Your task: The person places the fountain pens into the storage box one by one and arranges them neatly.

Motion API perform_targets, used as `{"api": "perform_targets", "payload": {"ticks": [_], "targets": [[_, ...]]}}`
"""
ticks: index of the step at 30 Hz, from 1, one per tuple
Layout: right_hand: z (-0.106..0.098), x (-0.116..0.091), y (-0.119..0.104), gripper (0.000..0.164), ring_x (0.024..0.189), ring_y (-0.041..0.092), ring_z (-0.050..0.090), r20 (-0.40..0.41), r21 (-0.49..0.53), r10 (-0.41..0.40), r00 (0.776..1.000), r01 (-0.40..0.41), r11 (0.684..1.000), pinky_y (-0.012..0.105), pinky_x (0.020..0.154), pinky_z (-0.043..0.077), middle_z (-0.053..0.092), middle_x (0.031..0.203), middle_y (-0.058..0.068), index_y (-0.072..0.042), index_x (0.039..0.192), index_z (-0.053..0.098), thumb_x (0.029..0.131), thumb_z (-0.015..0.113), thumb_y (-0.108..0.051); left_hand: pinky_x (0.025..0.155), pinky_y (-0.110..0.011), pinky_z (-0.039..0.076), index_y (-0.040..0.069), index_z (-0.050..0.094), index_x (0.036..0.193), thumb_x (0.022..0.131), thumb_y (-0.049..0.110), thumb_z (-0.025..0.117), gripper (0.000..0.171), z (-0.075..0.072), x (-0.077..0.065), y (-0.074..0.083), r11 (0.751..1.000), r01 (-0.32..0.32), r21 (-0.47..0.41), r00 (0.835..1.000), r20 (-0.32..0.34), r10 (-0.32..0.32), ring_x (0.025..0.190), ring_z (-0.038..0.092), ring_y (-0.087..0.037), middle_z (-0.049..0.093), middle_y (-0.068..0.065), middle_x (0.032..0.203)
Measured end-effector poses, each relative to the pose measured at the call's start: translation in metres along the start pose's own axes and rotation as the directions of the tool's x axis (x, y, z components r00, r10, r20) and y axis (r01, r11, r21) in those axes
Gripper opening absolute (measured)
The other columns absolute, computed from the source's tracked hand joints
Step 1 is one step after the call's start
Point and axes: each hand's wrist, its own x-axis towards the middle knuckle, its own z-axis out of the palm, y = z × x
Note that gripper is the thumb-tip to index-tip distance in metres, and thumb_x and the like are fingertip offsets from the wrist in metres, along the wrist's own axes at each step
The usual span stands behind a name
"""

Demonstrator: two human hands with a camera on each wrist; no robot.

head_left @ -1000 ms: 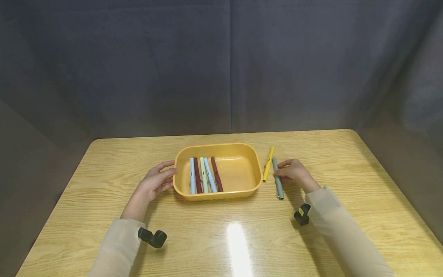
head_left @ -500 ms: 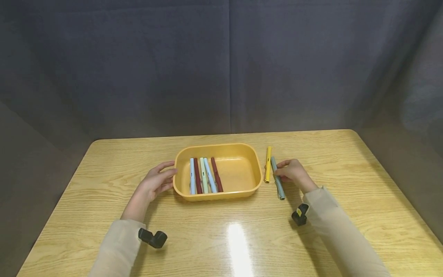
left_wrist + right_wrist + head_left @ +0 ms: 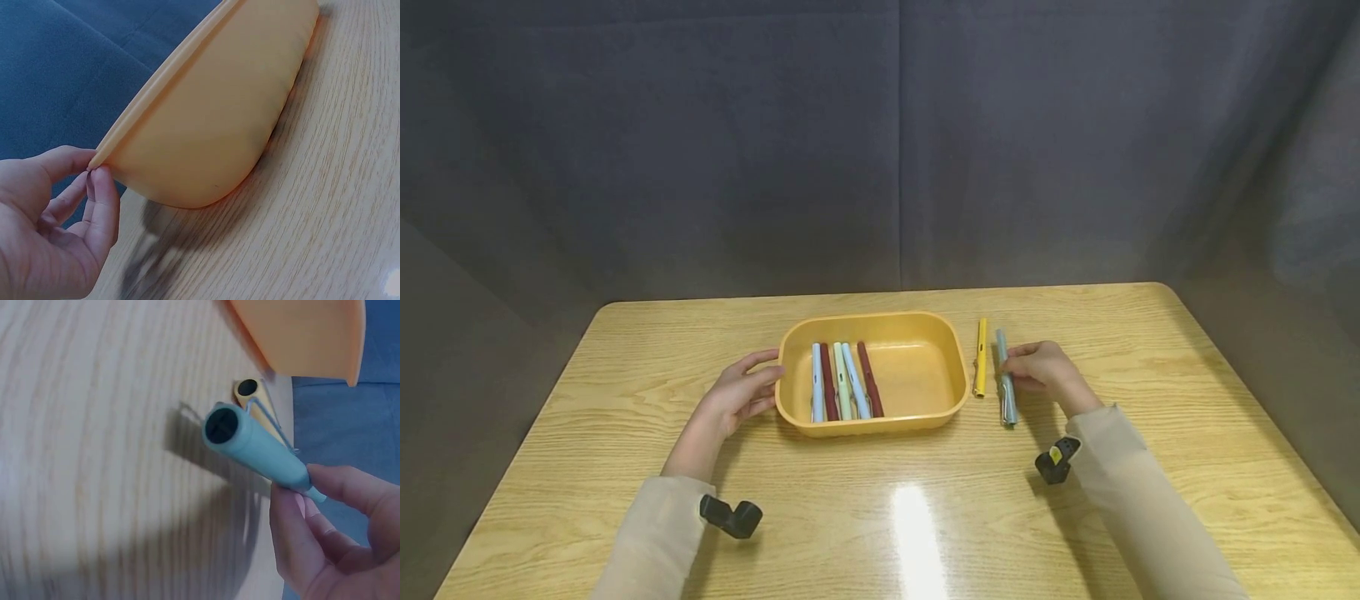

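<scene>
My left hand (image 3: 741,392) pinches the left rim of a yellow-orange plastic tray (image 3: 917,425); in the left wrist view, thumb and fingertips meet at the lip of the tray (image 3: 206,125). Between thumb and fingers, my right hand (image 3: 1045,373) holds a grey-blue pen (image 3: 1009,404) with a metal clip. In the right wrist view a dark end of this pen (image 3: 256,450) faces the camera, and its shadow falls apart from it on the table. Beside it, a yellow pen (image 3: 981,360) lies between the held pen and the tray.
Inside the tray's left half lie several pens: a light blue pen (image 3: 817,379), a dark red pen (image 3: 829,383), a pale green pen (image 3: 842,383) and others. The wooden table (image 3: 820,517) ends at a dark curtain (image 3: 760,167) behind.
The yellow pen has turned more upright in the head view. My right hand has shifted slightly right with the grey-blue pen, which has turned and appears raised. My left hand stays at the tray.
</scene>
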Motion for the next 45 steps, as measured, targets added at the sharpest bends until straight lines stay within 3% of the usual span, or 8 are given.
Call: {"api": "perform_targets", "payload": {"ticks": [6, 11, 19, 25, 45], "targets": [[-0.010, -0.002, -0.002, 0.053, 0.073, -0.003, 0.060, 0.038, 0.077, -0.059, 0.998, 0.056, 0.995, 0.022, 0.083, 0.058, 0.060, 0.084, -0.007, 0.016, 0.136, 0.037, 0.093, 0.056, -0.007, 0.076, -0.016, 0.057, 0.009, 0.031, 0.148, 0.097, 0.019, 0.054, 0.057, -0.002, 0.000, -0.001, 1.000, 0.006, 0.011, 1.000, -0.003, -0.006, 0.084, 0.063, -0.006, 0.061, 0.003, 0.099], [-0.018, -0.004, -0.008, 0.061, 0.074, -0.004, 0.061, 0.068, 0.180, -0.047, 0.997, 0.034, 0.983, 0.016, 0.083, 0.056, 0.056, 0.096, -0.004, 0.011, 0.145, 0.026, 0.095, 0.055, -0.010, 0.076, -0.016, 0.057, 0.010, 0.032, 0.148, 0.096, 0.020, 0.056, 0.058, -0.002, 0.000, -0.001, 1.000, 0.007, 0.008, 1.000, -0.009, -0.007, 0.084, 0.062, -0.005, 0.061, 0.004, 0.099], [-0.024, -0.008, -0.025, 0.064, 0.071, -0.001, 0.064, 0.105, 0.373, -0.036, 0.994, -0.006, 0.928, 0.011, 0.074, 0.056, 0.063, 0.079, -0.012, 0.006, 0.149, 0.018, 0.096, 0.052, -0.006, 0.076, -0.016, 0.057, 0.010, 0.032, 0.148, 0.095, 0.022, 0.057, 0.059, 0.001, -0.001, 0.001, 1.000, 0.009, 0.006, 1.000, -0.004, -0.009, 0.084, 0.062, -0.005, 0.060, 0.003, 0.101], [-0.019, -0.010, -0.037, 0.066, 0.074, 0.000, 0.065, 0.141, 0.463, -0.019, 0.990, -0.049, 0.885, 0.012, 0.075, 0.056, 0.064, 0.079, -0.012, 0.001, 0.151, 0.016, 0.096, 0.052, -0.005, 0.076, -0.015, 0.056, 0.010, 0.032, 0.148, 0.096, 0.022, 0.057, 0.060, 0.001, -0.001, 0.002, 1.000, 0.017, 0.003, 1.000, -0.011, -0.017, 0.086, 0.061, -0.006, 0.059, 0.003, 0.102], [0.001, -0.009, -0.056, 0.063, 0.071, 0.003, 0.065, 0.141, 0.503, -0.047, 0.989, -0.031, 0.864, 0.012, 0.072, 0.056, 0.065, 0.076, -0.008, 0.004, 0.150, 0.019, 0.095, 0.049, -0.001, 0.075, -0.015, 0.056, 0.009, 0.030, 0.149, 0.096, 0.021, 0.057, 0.061, -0.003, -0.003, 0.000, 1.000, 0.004, 0.008, 1.000, -0.001, -0.004, 0.082, 0.062, -0.004, 0.061, 0.005, 0.096]]}}
